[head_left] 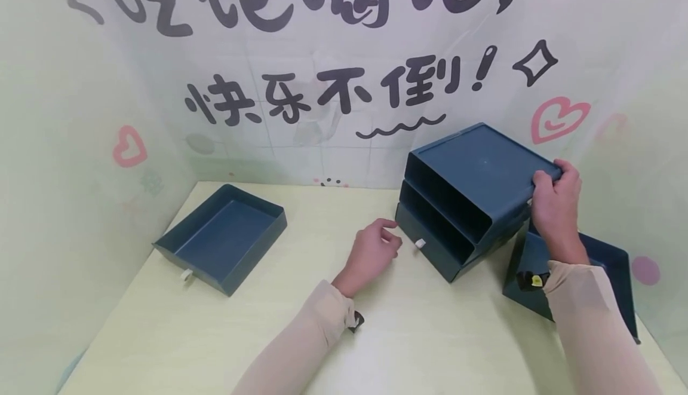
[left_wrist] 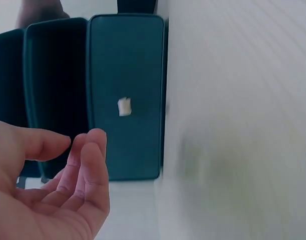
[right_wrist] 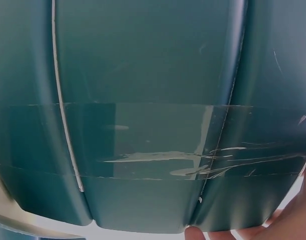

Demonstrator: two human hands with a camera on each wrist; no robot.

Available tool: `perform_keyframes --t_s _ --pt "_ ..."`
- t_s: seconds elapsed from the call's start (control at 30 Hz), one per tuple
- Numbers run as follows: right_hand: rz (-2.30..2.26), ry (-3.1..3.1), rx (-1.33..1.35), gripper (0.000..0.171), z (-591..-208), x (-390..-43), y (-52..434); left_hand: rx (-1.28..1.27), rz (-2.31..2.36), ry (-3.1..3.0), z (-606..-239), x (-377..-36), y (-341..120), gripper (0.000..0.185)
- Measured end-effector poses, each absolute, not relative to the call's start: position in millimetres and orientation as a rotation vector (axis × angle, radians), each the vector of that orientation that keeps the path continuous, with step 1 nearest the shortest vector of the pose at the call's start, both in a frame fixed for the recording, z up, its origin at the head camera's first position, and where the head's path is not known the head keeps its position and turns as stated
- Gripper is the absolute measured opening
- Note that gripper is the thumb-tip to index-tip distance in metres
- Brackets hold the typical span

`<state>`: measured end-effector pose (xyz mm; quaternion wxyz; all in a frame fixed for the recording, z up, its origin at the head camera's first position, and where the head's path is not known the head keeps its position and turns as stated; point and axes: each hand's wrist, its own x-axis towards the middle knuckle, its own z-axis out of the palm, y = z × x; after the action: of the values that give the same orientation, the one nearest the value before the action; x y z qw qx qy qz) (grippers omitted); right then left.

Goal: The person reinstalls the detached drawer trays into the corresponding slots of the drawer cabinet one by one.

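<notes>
A dark blue drawer cabinet (head_left: 473,186) stands on the pale table (head_left: 344,335), tilted, with two upper slots empty and the bottom drawer (head_left: 424,245) in place. My right hand (head_left: 556,201) grips the cabinet's top right corner. My left hand (head_left: 376,248) hovers with loosely curled fingers just left of the bottom drawer's white pull tab (head_left: 420,243) and holds nothing. The left wrist view shows that drawer front (left_wrist: 125,95) with its tab (left_wrist: 124,106) beyond my fingers (left_wrist: 90,160). In the right wrist view the taped cabinet side (right_wrist: 153,115) fills the picture.
One removed blue drawer (head_left: 223,236) lies on the table's left side with its white tab toward me. Another blue drawer (head_left: 607,275) sits behind my right forearm at the right edge. A printed cloth backdrop (head_left: 344,66) closes the back and sides.
</notes>
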<state>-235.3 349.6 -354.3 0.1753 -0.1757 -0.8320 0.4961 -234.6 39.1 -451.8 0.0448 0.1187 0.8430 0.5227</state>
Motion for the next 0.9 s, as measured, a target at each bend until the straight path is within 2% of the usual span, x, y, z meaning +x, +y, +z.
perform_keyframes --t_s 0.7,0.9 --pt "1.399 -2.363 -0.501 0.066 -356.3 -236.1 350.3 0.215 1.590 2.851 -392.0 -222.9 -60.5 0.036" --pt "1.408 -2.369 -0.499 0.066 -355.2 -235.5 350.6 0.185 1.551 2.964 -383.3 -215.4 -92.7 0.030"
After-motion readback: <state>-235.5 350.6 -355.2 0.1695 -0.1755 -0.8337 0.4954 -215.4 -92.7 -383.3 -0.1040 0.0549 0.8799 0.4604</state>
